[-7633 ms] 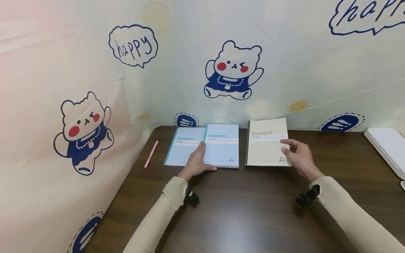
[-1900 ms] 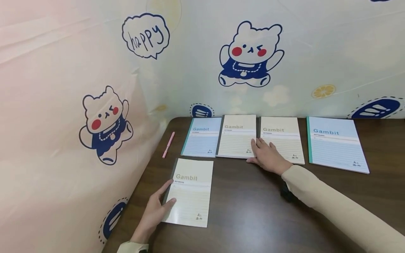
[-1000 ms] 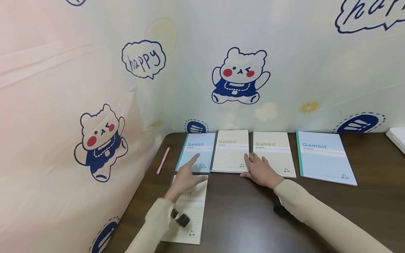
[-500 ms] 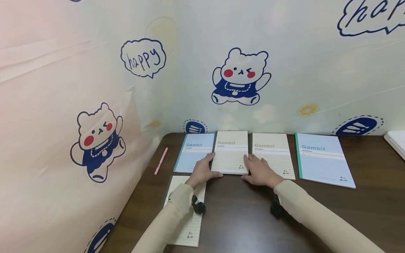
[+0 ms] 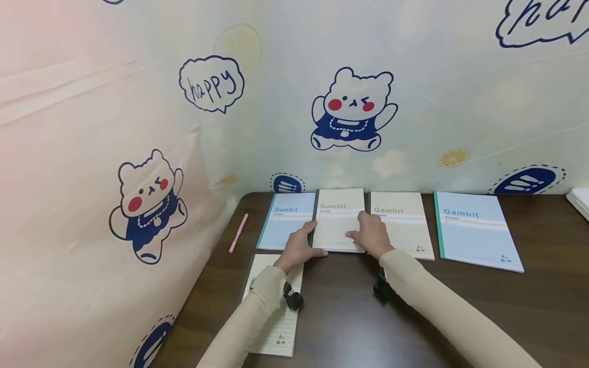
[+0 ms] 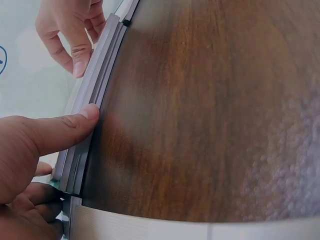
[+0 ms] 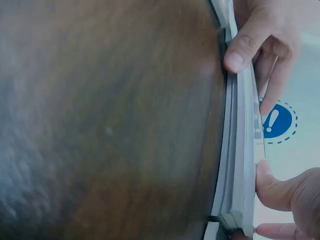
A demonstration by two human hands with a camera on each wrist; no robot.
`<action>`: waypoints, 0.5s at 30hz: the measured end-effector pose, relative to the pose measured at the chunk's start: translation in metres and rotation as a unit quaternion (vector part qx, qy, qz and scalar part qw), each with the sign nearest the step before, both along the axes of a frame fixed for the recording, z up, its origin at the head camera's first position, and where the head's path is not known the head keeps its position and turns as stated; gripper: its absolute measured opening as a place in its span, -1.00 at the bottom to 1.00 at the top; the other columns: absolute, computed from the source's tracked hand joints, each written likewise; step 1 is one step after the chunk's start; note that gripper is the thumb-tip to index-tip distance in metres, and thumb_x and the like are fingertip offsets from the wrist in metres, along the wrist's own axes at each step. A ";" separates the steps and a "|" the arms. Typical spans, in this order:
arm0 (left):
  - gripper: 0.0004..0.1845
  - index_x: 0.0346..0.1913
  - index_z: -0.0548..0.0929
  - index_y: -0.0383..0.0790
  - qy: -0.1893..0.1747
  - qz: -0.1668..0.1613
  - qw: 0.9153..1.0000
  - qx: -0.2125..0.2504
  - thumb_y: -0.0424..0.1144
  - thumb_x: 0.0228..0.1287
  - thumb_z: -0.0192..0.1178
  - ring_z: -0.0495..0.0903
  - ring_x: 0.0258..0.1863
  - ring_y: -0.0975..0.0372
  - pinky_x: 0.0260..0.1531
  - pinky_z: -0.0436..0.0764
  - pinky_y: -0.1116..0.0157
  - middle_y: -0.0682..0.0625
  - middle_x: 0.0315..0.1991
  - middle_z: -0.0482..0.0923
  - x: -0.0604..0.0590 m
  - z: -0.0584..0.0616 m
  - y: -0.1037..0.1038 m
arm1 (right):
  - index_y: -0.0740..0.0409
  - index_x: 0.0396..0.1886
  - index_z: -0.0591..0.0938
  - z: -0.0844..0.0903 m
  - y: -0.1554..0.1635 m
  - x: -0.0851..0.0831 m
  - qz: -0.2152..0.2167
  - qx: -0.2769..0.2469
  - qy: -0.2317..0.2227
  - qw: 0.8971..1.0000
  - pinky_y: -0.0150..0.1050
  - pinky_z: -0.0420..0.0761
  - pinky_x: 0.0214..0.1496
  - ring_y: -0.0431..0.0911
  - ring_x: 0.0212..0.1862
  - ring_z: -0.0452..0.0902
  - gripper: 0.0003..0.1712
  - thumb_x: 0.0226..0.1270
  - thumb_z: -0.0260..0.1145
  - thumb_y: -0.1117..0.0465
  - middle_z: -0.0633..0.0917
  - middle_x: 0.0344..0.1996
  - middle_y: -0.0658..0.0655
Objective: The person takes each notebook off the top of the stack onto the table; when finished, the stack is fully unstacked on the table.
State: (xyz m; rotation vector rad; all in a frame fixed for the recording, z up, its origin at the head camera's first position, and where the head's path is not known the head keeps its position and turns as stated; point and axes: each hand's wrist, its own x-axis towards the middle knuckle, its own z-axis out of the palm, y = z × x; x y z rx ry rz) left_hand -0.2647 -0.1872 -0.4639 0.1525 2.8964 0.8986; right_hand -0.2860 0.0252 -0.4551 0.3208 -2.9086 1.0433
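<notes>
A cream lined Gambit notebook (image 5: 339,222) tops a small stack in the back row, whose layered front edges (image 6: 102,62) show in the left wrist view. My left hand (image 5: 298,246) is at its near left corner, thumb against the front edge and straight index finger along the left side. On the opposite side my right hand (image 5: 371,234) pinches the right edge, thumb on the cover and fingers at the side. Left of the stack lies a blue notebook (image 5: 286,217), and to its right another cream notebook (image 5: 405,222).
A second blue notebook (image 5: 476,225) lies farther right, slightly turned. In front on the left, a cream notebook (image 5: 281,322) is partly hidden under my left forearm. A pink pen (image 5: 239,233) lies near the table's left edge. A white object (image 5: 581,200) shows at far right.
The notebooks have been spread out into a row, with one cream notebook in front. My left hand moved from that one to the stack; my right thumb shifted from the front edge onto the cover.
</notes>
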 end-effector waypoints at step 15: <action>0.08 0.47 0.18 -0.29 -0.005 0.004 1.000 0.007 -0.12 -0.12 0.57 0.18 0.46 -0.03 0.43 0.26 0.08 -0.23 0.47 0.18 0.001 0.001 0.000 | 0.35 0.20 0.51 0.030 0.032 -0.018 0.009 -0.153 -0.169 0.974 -0.27 0.60 -0.26 0.12 -0.01 0.44 -0.55 0.32 0.20 0.35 0.43 0.15 0.41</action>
